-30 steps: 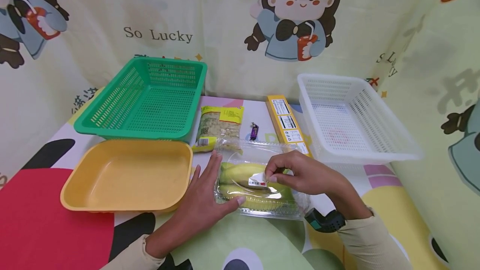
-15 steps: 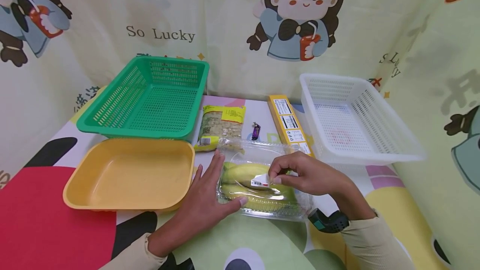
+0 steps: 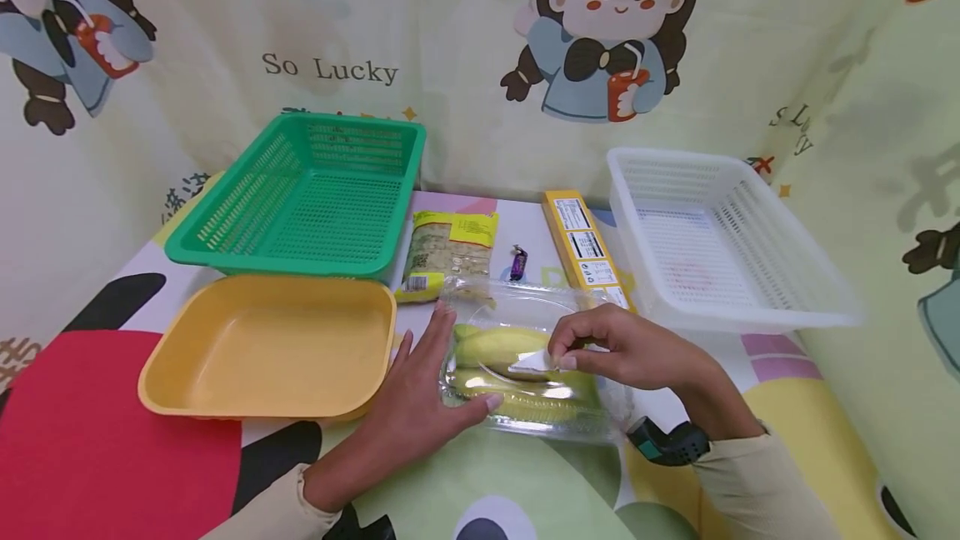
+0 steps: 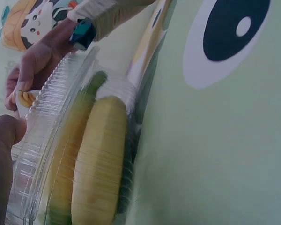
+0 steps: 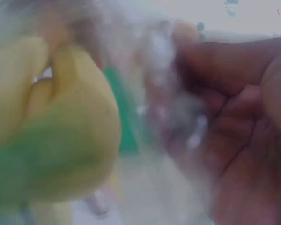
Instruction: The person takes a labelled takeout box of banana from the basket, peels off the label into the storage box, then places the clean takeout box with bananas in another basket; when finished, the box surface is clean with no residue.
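- Your left hand [image 3: 412, 402] lies at eight to nine o'clock of the clear container [image 3: 517, 297], twelve being away from you; its fingers are straight and spread along the container's end, thumb over the near edge.
- The container sits before you on the tablecloth [image 3: 420, 473], its long axis running nine to three, the three o'clock end slightly nearer you.
- Bananas [image 3: 498, 348] inside lie the same way; a greenish end points to nine.
- Your right hand [image 3: 611, 348], at three o'clock, pinches a white label [image 3: 531, 363] above the lid; the label's narrow tip points to nine.
- Yellow tub [image 3: 266, 348]: nine o'clock.
- Bag [image 3: 450, 252]: eleven. Purple wrapped piece [image 3: 518, 263]: twelve. Orange box [image 3: 585, 244]: one, long axis eleven to five.
- White basket [image 3: 697, 248]: two. Green basket [image 3: 337, 215]: ten.
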`<state>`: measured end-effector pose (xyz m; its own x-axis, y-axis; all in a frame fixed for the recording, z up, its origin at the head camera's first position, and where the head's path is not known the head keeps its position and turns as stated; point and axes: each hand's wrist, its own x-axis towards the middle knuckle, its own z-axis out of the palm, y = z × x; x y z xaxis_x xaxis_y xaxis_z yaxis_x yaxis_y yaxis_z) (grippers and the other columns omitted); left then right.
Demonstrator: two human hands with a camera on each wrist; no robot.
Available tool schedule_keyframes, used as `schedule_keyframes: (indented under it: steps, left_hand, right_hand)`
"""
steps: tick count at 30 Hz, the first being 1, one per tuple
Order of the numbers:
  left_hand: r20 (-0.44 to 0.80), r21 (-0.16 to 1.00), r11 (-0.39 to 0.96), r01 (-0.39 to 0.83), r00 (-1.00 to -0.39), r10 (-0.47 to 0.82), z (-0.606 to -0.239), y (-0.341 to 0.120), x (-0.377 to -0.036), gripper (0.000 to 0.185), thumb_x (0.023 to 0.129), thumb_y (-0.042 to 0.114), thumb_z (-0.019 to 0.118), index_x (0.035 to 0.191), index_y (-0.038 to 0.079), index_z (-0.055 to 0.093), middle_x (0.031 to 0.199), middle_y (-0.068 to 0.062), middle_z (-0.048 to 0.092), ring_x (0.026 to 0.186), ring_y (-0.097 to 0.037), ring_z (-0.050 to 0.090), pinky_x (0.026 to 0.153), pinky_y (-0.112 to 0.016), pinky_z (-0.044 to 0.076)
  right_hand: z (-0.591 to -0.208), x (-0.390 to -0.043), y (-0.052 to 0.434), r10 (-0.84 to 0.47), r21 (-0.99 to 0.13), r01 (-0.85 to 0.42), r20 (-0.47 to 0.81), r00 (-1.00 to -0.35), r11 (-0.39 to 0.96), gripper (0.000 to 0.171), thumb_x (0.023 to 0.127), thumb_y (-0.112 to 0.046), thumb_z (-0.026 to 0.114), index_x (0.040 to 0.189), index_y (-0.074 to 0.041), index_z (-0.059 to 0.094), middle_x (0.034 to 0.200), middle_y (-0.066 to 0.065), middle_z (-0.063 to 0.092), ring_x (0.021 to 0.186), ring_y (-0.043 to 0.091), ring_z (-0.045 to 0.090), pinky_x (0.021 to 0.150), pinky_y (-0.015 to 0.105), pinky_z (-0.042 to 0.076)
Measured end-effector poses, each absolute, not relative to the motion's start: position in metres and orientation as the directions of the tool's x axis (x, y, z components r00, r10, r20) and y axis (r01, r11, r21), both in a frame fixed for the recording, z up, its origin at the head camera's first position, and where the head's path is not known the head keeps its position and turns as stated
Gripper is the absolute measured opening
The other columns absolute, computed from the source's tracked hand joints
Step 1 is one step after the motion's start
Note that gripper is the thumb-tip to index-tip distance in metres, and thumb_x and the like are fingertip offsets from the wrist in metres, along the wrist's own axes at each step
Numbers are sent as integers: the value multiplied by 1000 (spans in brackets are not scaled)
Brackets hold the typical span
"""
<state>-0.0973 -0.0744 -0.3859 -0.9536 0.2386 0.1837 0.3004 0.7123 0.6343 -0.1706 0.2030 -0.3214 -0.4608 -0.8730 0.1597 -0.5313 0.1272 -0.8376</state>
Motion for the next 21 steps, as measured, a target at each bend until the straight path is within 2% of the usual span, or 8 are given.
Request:
schedule_keyframes:
  steps: [9,21]
  left_hand:
    - [194,634,713,299,-954,229,-386,-78,-95,109,80,70,62,156,6,17,161,-5,10,145,-24,14,116,-51,8]
    - [201,635,708,309,-951,235,-387,-73,-96,108,80,68,64,156,6,18,161,-6,11,145,-23,15,115,-51,10]
  right_hand:
    - [-322,-170,204,-866,-810,-577,207,-455,110,14,94,6,57,97,-6,64,92,5,64,82,17,57,73,28,50]
    - [-325,-169,213,-874,-859,-496,144,-465,123,13,95,5,57,96,-6,64,93,6,63,84,20,57,75,29,50]
